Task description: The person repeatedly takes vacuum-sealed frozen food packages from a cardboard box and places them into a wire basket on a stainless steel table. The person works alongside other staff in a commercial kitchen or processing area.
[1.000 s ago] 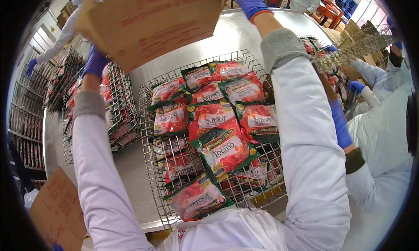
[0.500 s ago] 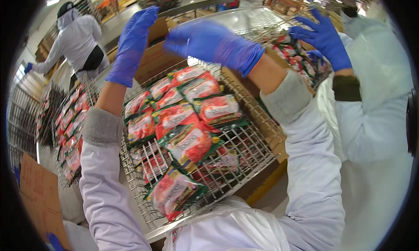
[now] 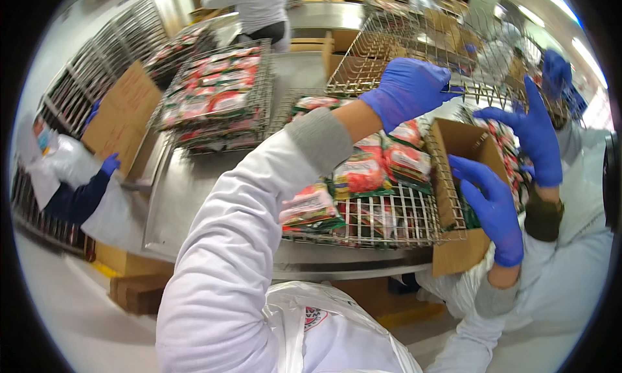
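We stand at a steel table, its dull sheen showing at centre left of the frame and its near edge curving below the middle. Around it we see pale floor at lower left, tall racks at upper left, strip lights at upper right, and a co-worker at the left with a brown cardboard sheet. A stack of filled baskets sits on the steel, upper left of centre. At upper right of centre is the raised wire basket, a silvery grid of thin rods with the room visible through it. Our left hand, gloved in blue, has its fingers curled round the near rim. Our right hand, right of centre, has fingers spread and loosely bent, gripping nothing we can see, beside an open-topped cardboard box. At centre, 1 lower basket carries plump packets, glossy red with pale panels and dark green edges, partly hidden by our left arm.
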The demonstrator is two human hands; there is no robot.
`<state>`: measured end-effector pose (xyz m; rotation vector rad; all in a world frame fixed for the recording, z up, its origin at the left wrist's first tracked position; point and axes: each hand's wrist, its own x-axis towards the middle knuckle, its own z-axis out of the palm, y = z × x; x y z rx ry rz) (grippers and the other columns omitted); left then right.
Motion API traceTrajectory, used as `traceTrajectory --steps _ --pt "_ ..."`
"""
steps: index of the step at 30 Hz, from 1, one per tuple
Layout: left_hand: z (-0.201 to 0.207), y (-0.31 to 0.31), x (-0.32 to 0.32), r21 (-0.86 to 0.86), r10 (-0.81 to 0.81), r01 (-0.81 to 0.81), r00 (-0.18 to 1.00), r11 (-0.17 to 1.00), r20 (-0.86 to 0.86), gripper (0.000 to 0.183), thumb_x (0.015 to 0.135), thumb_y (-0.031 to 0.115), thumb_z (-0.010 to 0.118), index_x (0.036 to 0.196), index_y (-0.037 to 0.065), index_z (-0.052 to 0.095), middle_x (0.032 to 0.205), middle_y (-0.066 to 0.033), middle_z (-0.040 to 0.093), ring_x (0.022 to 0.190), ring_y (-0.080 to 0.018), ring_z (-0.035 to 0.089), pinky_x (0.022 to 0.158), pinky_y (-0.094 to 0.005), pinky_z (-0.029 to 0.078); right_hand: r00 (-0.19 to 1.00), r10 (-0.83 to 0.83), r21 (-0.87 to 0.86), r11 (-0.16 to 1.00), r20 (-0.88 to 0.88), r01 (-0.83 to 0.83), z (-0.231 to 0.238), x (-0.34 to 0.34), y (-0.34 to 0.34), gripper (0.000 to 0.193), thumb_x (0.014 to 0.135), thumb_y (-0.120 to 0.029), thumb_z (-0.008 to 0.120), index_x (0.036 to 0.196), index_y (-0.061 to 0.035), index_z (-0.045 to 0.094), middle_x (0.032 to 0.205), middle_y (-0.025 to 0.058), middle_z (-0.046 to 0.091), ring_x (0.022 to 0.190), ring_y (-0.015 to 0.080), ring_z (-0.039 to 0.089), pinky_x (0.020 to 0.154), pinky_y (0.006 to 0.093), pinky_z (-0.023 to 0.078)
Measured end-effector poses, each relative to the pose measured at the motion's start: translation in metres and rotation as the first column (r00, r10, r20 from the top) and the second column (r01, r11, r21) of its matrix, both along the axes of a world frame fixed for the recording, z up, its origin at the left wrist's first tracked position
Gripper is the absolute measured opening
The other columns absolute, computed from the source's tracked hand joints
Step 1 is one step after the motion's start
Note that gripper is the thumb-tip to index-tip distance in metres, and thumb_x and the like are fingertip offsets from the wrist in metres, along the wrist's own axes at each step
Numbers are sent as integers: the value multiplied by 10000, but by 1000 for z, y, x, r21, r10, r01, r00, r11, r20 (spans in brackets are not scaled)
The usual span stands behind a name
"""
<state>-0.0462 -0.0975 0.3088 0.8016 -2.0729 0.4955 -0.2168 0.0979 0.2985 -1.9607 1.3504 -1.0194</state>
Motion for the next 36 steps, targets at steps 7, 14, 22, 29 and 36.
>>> traceTrajectory --steps 7,14,22,29,36 --pt "95 40 132 -117 313 -300 943 947 116 554 878 652 483 958 129 644 722 -32 660 645 -211 645 582 -360 508 986 97 -93 990 -137 -110 -23 16 -7 365 909 -88 596 1265 -9 563 1247 102 596 1167 196 539 1016 325 398" --pt "171 50 247 63 360 -372 922 926 142 543 854 688 515 844 152 598 620 42 578 468 -63 492 446 -242 436 981 -34 -285 958 -190 -22 -20 72 -24 487 873 -19 587 1350 -35 491 1376 113 500 1290 228 447 1093 351 322" --pt "146 -23 460 -857 810 -390 585 338 54 212 870 354 631 934 155 667 629 -4 558 538 -171 568 473 -349 455 927 -165 -356 934 -336 37 -49 182 19 548 842 -121 629 1371 -93 490 1413 138 464 1307 321 430 1106 440 308" --pt "-111 -136 547 -184 558 -529 753 828 347 337 888 470 562 862 153 671 752 -60 649 726 -253 653 631 -421 500 689 -588 -450 797 -423 403 -133 260 56 507 909 -350 582 1363 -137 507 1418 118 454 1341 327 371 1140 557 153" --pt "-128 -226 531 225 485 -552 825 803 292 416 922 394 505 1088 52 673 1112 -203 645 990 -353 625 850 -490 479 662 -734 -739 531 -156 415 -193 231 44 324 987 -403 410 1132 -188 604 1252 43 589 1265 299 468 1132 547 151"
